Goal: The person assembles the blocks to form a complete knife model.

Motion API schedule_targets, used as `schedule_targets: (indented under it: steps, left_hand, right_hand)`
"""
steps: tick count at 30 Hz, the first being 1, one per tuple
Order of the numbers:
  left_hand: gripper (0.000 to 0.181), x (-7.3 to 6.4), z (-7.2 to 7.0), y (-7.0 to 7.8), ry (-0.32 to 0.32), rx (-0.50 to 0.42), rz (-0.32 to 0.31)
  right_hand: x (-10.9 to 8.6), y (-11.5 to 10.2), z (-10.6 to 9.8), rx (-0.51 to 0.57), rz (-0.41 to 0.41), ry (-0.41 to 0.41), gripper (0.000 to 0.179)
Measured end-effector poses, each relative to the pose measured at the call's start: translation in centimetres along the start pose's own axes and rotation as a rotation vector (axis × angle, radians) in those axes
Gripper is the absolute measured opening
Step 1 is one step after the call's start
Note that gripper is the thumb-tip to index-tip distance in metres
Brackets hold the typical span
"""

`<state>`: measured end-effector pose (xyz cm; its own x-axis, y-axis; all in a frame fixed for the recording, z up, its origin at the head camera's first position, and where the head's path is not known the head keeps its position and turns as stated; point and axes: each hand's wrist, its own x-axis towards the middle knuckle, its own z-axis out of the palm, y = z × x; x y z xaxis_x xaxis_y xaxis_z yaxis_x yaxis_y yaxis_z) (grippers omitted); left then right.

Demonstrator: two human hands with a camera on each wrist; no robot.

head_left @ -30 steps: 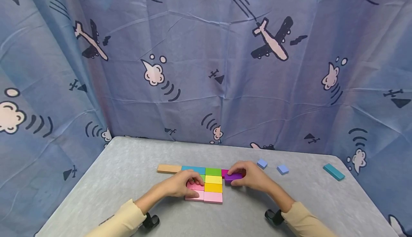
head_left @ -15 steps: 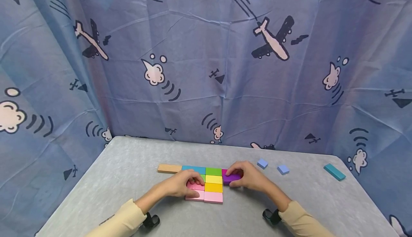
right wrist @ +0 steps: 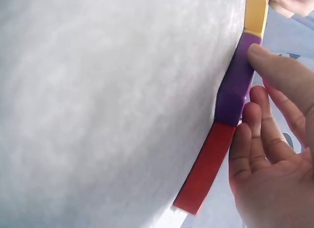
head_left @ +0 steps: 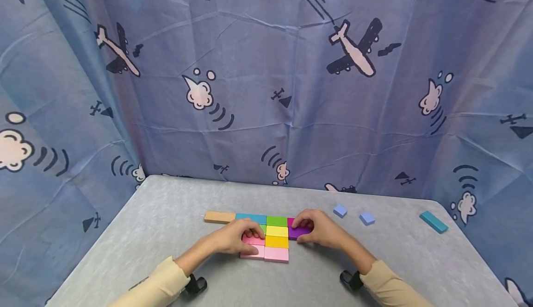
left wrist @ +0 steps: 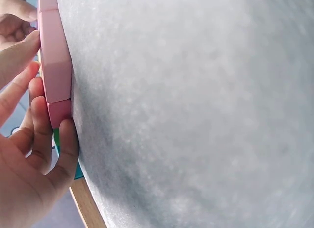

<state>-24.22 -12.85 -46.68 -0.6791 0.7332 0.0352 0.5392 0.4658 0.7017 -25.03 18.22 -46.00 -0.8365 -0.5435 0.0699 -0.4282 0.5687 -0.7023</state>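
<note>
Right of centre on the table in the head view, my right hand (head_left: 322, 229) pinches a purple block (head_left: 297, 234) between thumb and fingers. The purple block lies against the right side of the yellow block (head_left: 276, 231), in front of a magenta block (head_left: 290, 222). In the right wrist view a red block (right wrist: 206, 169) extends beyond the purple one, by my fingertips. My left hand (head_left: 233, 237) rests on the left side of the array, its thumb on a light pink block (head_left: 259, 253) and its bent fingers over a pink block (head_left: 252, 241).
Along the back row lie a wooden block (head_left: 219, 217), a blue block (head_left: 251, 218) and a green block (head_left: 276, 221). An orange-yellow block (head_left: 276, 242) sits above another light pink block (head_left: 276, 254). Two small blue squares (head_left: 340, 211) and a teal block (head_left: 433, 222) lie farther right.
My right hand has slid the purple block slightly left until it meets the yellow block's side and lies lower. The left hand has stayed in place.
</note>
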Motion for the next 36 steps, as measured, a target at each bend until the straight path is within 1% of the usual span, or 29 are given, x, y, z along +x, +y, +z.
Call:
schedule_targets:
  steps: [8,13,15,20,26,32,36]
  left_hand:
    - [0.028,0.1,0.0,0.0,0.009,0.002,0.038]
    - [0.028,0.2,-0.1,0.0,0.010,0.003,0.035]
    - [0.028,0.1,-0.1,0.1,0.008,0.003,0.033]
    - [0.028,0.2,-0.1,0.1,0.002,0.004,0.028]
    - [0.028,0.1,0.0,0.1,0.006,0.006,0.042]
    - [0.028,0.1,0.0,0.0,0.003,0.012,0.034]
    - [0.028,0.1,0.0,-0.1,0.001,0.008,0.027]
  right_hand:
    - [-1.1,0.7,-1.4,0.023,-0.014,0.022,0.024]
    - [-1.7,1.4,-2.4,0.025,-0.006,0.053,0.025]
    - [-1.7,1.6,-2.6,0.027,-0.010,0.052,0.026]
    - [-1.5,2.1,-2.5,0.010,-0.016,0.038,0.026]
    - [-1.3,2.3,-2.4,-0.006,0.007,0.036,0.026]
    - [-1.4,2.2,-2.4,0.001,0.001,0.035,0.026]
    - [-1.8,2.2,-2.6,0.025,-0.011,0.049,0.026]
